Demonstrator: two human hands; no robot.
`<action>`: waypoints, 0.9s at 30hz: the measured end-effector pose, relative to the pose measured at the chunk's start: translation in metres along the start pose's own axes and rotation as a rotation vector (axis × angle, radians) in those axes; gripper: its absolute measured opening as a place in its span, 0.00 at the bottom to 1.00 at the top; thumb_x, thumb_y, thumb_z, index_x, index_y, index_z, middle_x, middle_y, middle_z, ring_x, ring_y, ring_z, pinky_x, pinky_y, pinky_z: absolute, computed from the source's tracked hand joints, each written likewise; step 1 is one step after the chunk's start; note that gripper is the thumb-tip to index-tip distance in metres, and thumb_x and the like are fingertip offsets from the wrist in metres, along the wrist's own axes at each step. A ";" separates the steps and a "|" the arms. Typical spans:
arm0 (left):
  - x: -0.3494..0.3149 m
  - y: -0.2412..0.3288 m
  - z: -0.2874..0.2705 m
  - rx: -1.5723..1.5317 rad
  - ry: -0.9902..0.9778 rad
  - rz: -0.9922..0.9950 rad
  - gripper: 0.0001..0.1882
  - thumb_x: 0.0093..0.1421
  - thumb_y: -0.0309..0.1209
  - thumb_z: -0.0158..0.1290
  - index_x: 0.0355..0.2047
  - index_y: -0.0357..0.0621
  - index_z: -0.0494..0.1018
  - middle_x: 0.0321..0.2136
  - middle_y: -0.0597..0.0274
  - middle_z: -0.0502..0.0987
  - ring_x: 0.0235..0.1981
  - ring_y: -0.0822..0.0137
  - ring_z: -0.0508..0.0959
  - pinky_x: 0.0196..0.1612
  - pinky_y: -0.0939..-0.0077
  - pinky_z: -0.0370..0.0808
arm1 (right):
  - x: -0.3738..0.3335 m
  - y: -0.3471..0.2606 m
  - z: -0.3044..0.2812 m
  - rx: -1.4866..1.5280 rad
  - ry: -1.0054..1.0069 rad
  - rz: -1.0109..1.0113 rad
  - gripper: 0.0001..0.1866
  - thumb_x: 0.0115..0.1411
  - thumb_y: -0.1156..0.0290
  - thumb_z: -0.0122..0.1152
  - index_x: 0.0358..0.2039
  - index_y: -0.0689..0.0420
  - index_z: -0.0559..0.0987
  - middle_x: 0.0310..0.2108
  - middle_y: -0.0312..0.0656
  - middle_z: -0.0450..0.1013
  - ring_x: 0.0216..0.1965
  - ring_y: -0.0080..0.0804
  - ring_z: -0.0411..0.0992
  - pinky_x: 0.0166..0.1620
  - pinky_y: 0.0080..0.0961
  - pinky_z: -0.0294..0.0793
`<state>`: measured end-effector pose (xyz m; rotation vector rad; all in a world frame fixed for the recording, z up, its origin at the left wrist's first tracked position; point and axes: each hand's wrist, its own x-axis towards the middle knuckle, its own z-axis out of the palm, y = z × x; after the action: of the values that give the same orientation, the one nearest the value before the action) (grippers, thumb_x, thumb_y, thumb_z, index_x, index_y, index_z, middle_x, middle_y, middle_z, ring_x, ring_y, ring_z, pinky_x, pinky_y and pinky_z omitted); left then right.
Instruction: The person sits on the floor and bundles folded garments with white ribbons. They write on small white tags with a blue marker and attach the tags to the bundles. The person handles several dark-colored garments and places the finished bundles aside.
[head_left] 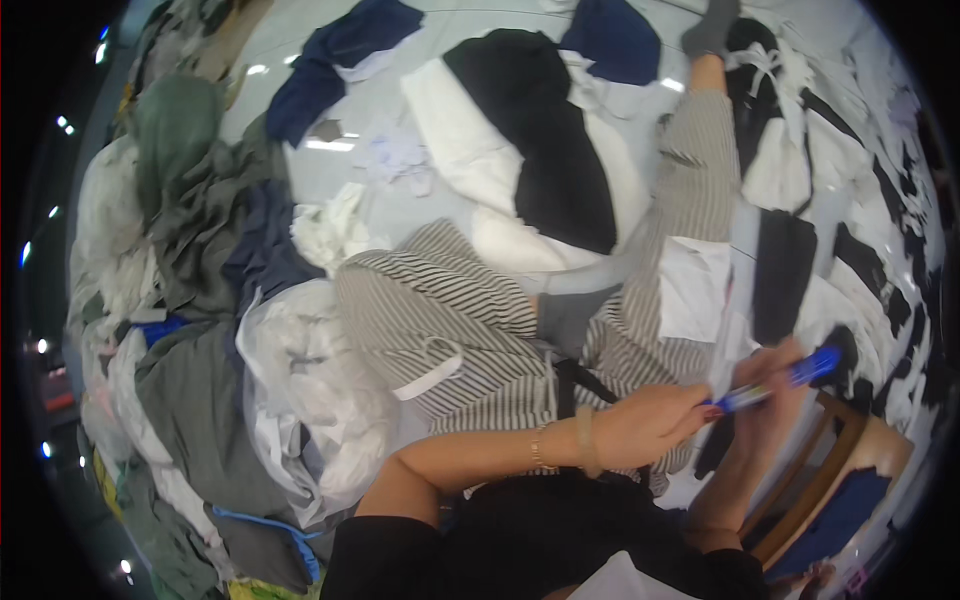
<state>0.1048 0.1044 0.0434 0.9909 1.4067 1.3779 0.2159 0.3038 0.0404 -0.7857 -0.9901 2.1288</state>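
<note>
A slim blue-and-white marker pen (748, 396) spans the gap between my two hands, low on the right, smeared by motion. The fingers of my left hand (655, 425) are closed in a pinch at its left end. My right hand (768, 385) is closed around its other end, where the bright blue part (818, 366) sticks out; the exact grip is blurred. Just beyond my hands, a white rectangular sheet (695, 288), paper or cloth, lies on my striped trouser leg (690, 190). A white strip (430, 376) with a loop rests on my other leg.
Black and white garments (540, 130) lie on the pale floor ahead. Clear plastic bags (315, 400) and grey-green clothes (200, 420) heap up on the left. More black and white pieces (785, 270) spread to the right. A wooden stool (850, 465) stands by my right arm.
</note>
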 end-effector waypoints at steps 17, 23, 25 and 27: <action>0.035 -0.075 -0.004 0.919 0.107 0.181 0.16 0.59 0.40 0.54 0.32 0.37 0.72 0.61 0.54 0.67 0.64 0.49 0.61 0.63 0.45 0.57 | 0.080 0.098 -0.009 0.009 -0.209 -0.017 0.20 0.70 0.62 0.47 0.56 0.62 0.68 0.45 0.49 0.74 0.47 0.35 0.73 0.56 0.48 0.73; 0.057 -0.078 -0.027 0.265 0.460 -0.007 0.11 0.56 0.20 0.46 0.38 0.40 0.74 0.32 0.52 0.73 0.30 0.57 0.74 0.37 0.71 0.71 | 0.072 0.072 0.000 -0.230 -0.062 -0.127 0.16 0.67 0.70 0.50 0.53 0.65 0.70 0.38 0.49 0.76 0.38 0.34 0.77 0.49 0.38 0.79; 0.070 -0.084 -0.038 0.359 0.527 0.080 0.11 0.56 0.20 0.45 0.38 0.41 0.75 0.30 0.53 0.70 0.29 0.57 0.71 0.37 0.70 0.70 | 0.063 0.068 0.005 -0.300 -0.046 -0.168 0.12 0.65 0.74 0.51 0.47 0.65 0.72 0.32 0.44 0.75 0.33 0.31 0.76 0.44 0.32 0.79; 0.080 -0.088 -0.045 0.571 0.485 0.061 0.16 0.56 0.30 0.55 0.47 0.49 0.77 0.34 0.55 0.67 0.35 0.58 0.69 0.40 0.66 0.68 | 0.056 0.067 -0.004 -0.395 -0.088 -0.195 0.09 0.63 0.75 0.51 0.43 0.64 0.72 0.31 0.42 0.74 0.33 0.29 0.76 0.43 0.29 0.79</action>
<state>0.0444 0.1637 -0.0511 1.0986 2.2324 1.3412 0.1647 0.3143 -0.0301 -0.7464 -1.4993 1.8375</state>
